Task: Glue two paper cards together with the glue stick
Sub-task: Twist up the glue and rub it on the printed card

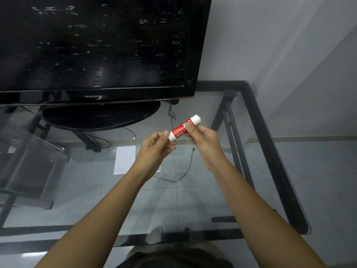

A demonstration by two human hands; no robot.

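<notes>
A red-and-white glue stick [181,129] is held in the air above the glass table, tilted with its white cap up to the right. My right hand [204,141] grips its upper part near the cap. My left hand [156,146] pinches its lower white end with thumb and fingertips. A white paper card [124,159] lies flat on the glass below and to the left of my hands. My left forearm hides the card's right side, with a small white corner [158,168] showing past the wrist.
A large black television [96,45] on an oval stand [100,116] fills the back left of the glass table [193,200]. The black table frame [270,151] runs along the right edge. Thin black cables [183,171] show beneath the glass. A grey wall is at the right.
</notes>
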